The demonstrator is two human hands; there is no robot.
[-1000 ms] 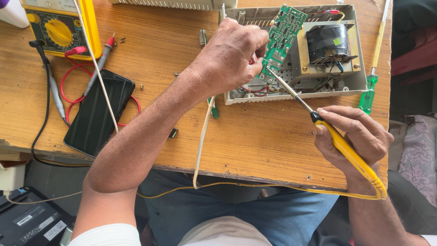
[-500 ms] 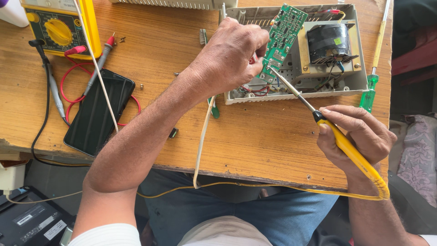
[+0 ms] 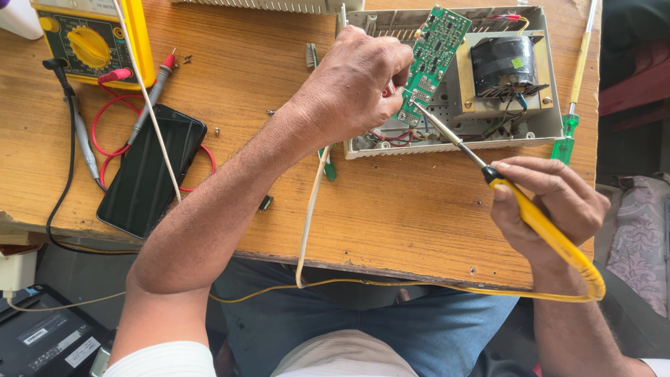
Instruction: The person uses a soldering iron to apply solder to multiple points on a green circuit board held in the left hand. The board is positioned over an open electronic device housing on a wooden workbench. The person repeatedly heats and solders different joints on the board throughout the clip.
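Note:
My left hand (image 3: 356, 80) pinches the lower edge of a green circuit board (image 3: 436, 45), which stands tilted up out of an open grey device case (image 3: 551, 91). My right hand (image 3: 551, 209) grips the yellow handle of a soldering iron (image 3: 530, 216). Its metal tip (image 3: 419, 108) touches the bottom edge of the board, close to my left fingers. A black transformer (image 3: 504, 64) sits in the case to the right of the board. Red and black wires lie in the case under the board.
A yellow multimeter (image 3: 91, 38) with red and black probes lies at the far left, beside a black phone (image 3: 150, 171). A green-handled screwdriver (image 3: 572, 105) rests right of the case. Small screws dot the wooden table (image 3: 391, 209). The iron's yellow cord loops below the table edge.
The soldering iron's tip has shifted slightly along the board's lower edge. My right hand has moved a little with it. My left hand keeps its hold on the board.

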